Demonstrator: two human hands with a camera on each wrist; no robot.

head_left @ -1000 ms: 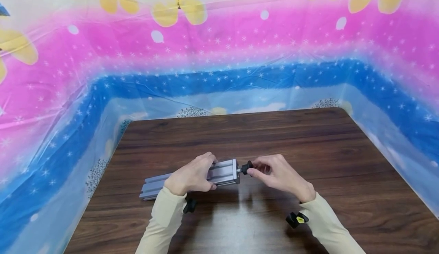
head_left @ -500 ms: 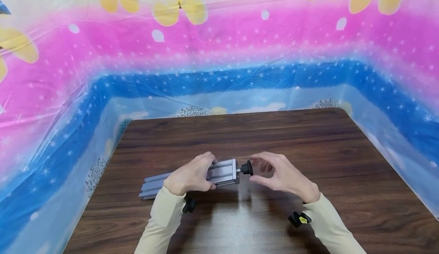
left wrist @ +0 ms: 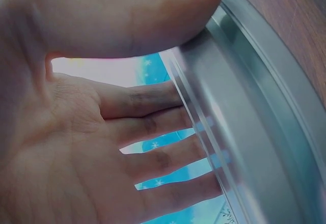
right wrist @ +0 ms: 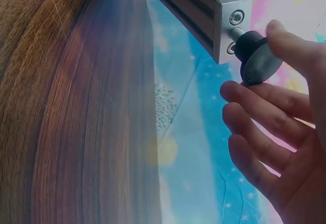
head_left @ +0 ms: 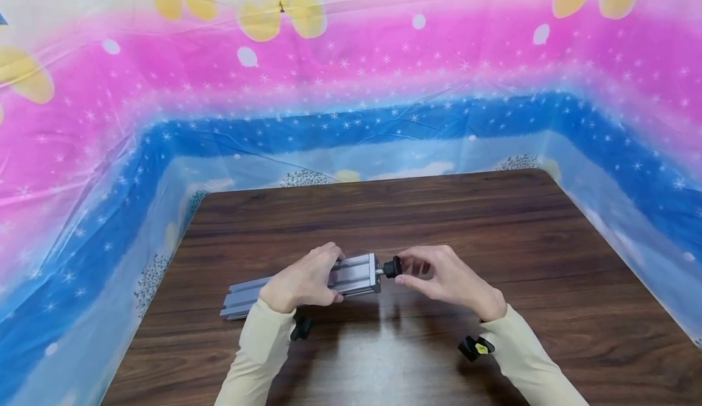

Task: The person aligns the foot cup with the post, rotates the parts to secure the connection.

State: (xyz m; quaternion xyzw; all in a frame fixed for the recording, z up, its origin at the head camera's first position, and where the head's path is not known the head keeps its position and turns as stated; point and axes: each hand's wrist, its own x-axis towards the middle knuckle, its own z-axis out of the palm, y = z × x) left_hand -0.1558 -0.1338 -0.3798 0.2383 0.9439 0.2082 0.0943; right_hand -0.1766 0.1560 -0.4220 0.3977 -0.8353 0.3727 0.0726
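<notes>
A length of slotted aluminium profile (head_left: 353, 274) lies slantwise over the table. My left hand (head_left: 303, 280) grips it from above, thumb on the near side and fingers across the far side, as the left wrist view shows. From the profile's right end plate (right wrist: 223, 28) a threaded stud (right wrist: 235, 32) sticks out, carrying a black leveling foot (right wrist: 260, 58) with a round disc. My right hand (head_left: 450, 277) pinches the disc's edge between thumb and index finger. In the right wrist view the other fingers are loosely bent below it. A short stretch of stud shows between foot and plate.
The dark wood-grain table (head_left: 384, 211) spreads around both hands. A printed pink and blue cloth (head_left: 351, 101) hangs behind and along both sides. Black wrist devices (head_left: 475, 349) sit under both cuffs. Screw heads (right wrist: 237, 17) show in the end plate.
Half a second ago my right hand was spread off the foot; now thumb and index finger are back on its disc. The left hand and profile stay put.
</notes>
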